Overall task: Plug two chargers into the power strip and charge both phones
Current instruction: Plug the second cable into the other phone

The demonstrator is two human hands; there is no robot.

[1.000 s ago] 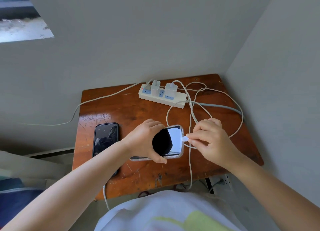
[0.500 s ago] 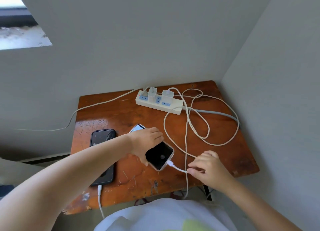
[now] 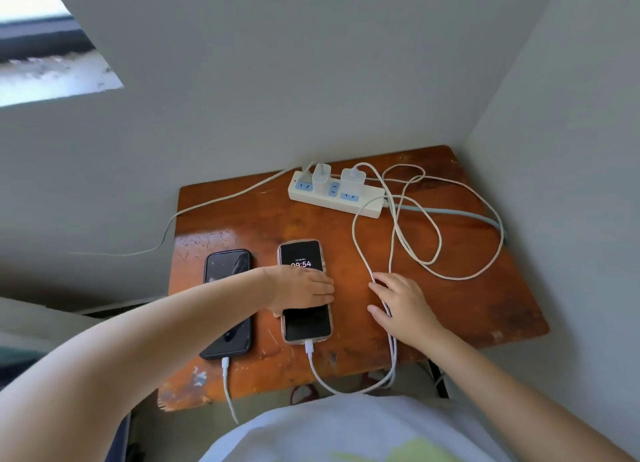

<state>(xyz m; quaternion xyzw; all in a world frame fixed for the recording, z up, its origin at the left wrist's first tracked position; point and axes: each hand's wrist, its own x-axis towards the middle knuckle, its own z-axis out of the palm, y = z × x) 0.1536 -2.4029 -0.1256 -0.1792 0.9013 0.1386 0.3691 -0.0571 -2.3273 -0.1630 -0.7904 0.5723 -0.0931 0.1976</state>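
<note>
Left hand point(image 3: 304, 288) lies flat across our lit phone point(image 3: 304, 290), whose long axis runs near-far. Right hand point(image 3: 401, 306) rests open on the cable point(image 3: 360, 250), just right.

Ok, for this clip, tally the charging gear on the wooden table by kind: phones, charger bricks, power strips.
Phones: 2, a dark phone and a lit phone showing a clock under the left hand
Charger bricks: 2, left charger and right charger, both in the strip
Power strips: 1, the white power strip
Total: 5
</note>
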